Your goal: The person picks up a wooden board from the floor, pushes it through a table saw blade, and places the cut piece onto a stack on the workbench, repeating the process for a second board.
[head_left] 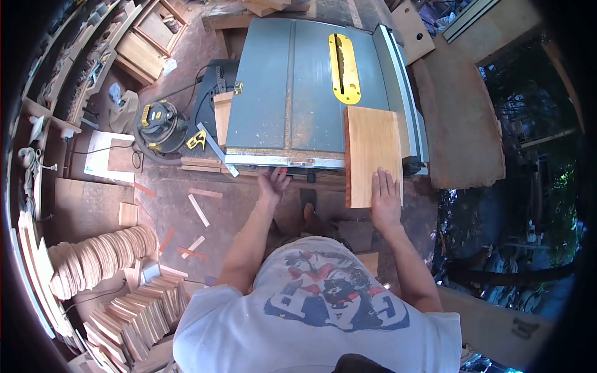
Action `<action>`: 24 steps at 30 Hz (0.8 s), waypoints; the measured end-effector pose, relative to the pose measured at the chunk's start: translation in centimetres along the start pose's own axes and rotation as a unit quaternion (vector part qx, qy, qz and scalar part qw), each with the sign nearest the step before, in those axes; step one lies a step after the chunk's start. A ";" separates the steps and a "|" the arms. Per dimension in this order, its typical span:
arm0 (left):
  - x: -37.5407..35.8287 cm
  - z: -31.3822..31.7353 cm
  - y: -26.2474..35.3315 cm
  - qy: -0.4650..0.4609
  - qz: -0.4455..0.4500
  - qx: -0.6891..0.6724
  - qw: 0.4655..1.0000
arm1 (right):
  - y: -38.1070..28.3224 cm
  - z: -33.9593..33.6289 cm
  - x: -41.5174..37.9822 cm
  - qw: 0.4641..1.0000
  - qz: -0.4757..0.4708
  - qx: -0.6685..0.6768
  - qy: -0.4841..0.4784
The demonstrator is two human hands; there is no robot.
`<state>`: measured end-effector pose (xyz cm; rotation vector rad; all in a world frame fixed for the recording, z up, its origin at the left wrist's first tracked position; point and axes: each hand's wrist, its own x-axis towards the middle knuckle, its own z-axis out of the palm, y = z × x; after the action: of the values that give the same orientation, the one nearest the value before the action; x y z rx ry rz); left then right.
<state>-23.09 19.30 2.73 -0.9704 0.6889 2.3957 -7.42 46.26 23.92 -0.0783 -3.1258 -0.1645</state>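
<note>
A light wooden board [372, 155] with a reddish left edge lies on the front right of the grey saw table [261, 81], alongside the metal fence [398, 93]. Its near end juts past the table's front edge. My right hand [386, 202] lies on the board's near right part, fingers stretched forward. Beyond the board's far end, a dark blade slot runs through the yellow insert plate [350, 81]. My left hand [273, 185] is at the table's front edge, beside a small red part [283, 170], fingers apart and slightly bent.
Left of the saw are a shop vacuum [158, 122], a yellow-headed square [197, 139] and a wood piece. Thin offcuts [199, 210] litter the floor. Stacked boards [134, 317] and round wooden pieces [102, 258] stand lower left. A wooden panel [460, 124] is right of the fence.
</note>
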 end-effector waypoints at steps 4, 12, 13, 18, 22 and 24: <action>1.9 0.9 0.1 0.021 -0.055 -0.118 0.991 | 0.4 -0.4 1.2 0.999 -0.004 -0.030 -0.020; 1.8 -1.1 -1.3 -0.048 -0.012 0.141 0.989 | 1.0 -0.1 2.0 0.998 -0.014 -0.053 -0.003; -0.7 -0.1 -0.5 -0.072 0.026 0.263 0.962 | 1.0 0.1 2.2 0.999 -0.012 -0.053 0.000; -13.2 7.6 -1.6 -0.250 0.331 0.667 0.619 | 1.1 -0.2 3.2 0.999 -0.010 -0.050 0.001; -14.6 12.5 -1.9 -0.311 0.436 0.727 0.429 | 1.5 -0.5 4.5 0.998 -0.008 -0.064 -0.017; -14.4 14.1 -2.0 -0.313 0.464 0.721 0.408 | 1.6 -0.8 5.5 0.997 -0.014 -0.071 -0.028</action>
<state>-19.74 26.03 21.52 1.2753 2.5459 1.2160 -12.78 48.03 24.97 -0.0416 -3.1673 -0.3915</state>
